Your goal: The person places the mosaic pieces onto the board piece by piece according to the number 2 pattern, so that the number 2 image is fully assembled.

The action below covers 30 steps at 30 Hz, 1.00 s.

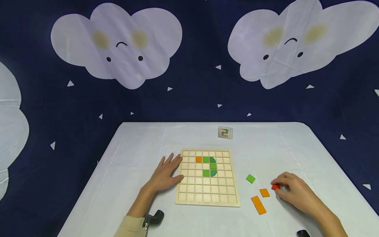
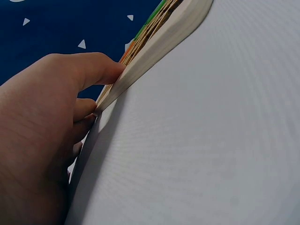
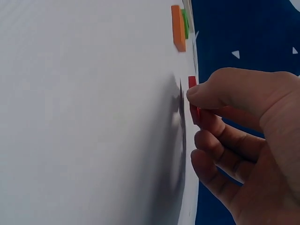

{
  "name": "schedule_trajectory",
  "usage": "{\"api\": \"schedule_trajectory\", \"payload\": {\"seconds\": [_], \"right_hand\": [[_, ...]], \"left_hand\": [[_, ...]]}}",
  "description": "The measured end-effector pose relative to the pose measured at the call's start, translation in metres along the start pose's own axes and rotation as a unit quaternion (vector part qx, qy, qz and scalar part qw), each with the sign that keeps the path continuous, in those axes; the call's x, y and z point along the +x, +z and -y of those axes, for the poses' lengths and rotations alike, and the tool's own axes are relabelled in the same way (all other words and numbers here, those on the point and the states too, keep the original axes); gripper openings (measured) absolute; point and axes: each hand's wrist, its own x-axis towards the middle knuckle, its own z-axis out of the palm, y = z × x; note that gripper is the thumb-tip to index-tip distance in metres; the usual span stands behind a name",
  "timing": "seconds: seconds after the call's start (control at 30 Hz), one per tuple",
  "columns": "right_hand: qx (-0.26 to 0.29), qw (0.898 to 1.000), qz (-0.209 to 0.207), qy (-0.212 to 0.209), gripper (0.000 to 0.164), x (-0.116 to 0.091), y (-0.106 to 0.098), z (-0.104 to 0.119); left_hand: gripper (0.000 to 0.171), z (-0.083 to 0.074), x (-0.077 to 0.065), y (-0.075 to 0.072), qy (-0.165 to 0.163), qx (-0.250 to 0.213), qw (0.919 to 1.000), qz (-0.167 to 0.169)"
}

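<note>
My right hand (image 1: 296, 192) pinches a red tile (image 1: 275, 187) between thumb and fingers, to the right of the loose tiles. In the right wrist view the red tile (image 3: 192, 101) appears lifted just off the tabletop. My left hand (image 1: 165, 173) touches the left edge of the wooden grid board (image 1: 207, 199), its fingers spread and fairly straight. The left wrist view shows the thumb against the board's rim (image 2: 154, 51). On the board, an orange square (image 1: 198, 159), several green squares (image 1: 205, 159) and two dark green quarter-round tiles (image 1: 212, 160) form a curved shape.
Between board and right hand lie a green tile (image 1: 250, 178), an orange square (image 1: 264, 193) and two more orange tiles (image 1: 258, 205) touching end to end. A small pattern card (image 1: 225, 132) stands near the far edge of the white table (image 1: 142, 141). Behind hangs a dark blue cloud-print cloth (image 1: 201, 98).
</note>
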Motion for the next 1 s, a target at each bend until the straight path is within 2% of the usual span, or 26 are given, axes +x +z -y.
{"api": "schedule_trajectory", "payload": {"seconds": [0.27,0.7,1.0], "right_hand": [[0.029,0.998,-0.008,-0.049,0.028,0.012,0.008,0.011],[0.037,0.999,0.032,-0.021,0.022,0.033,0.022,0.031],[0.043,0.997,0.045,-0.037,0.02,0.045,0.027,0.044]], "left_hand": [[0.076,0.0,0.0,0.0,0.0,0.004,1.0,-0.001],[0.076,-0.002,-0.002,-0.001,0.0,-0.002,1.0,0.004],[0.076,-0.001,0.0,-0.001,0.005,-0.005,1.0,0.0]]}}
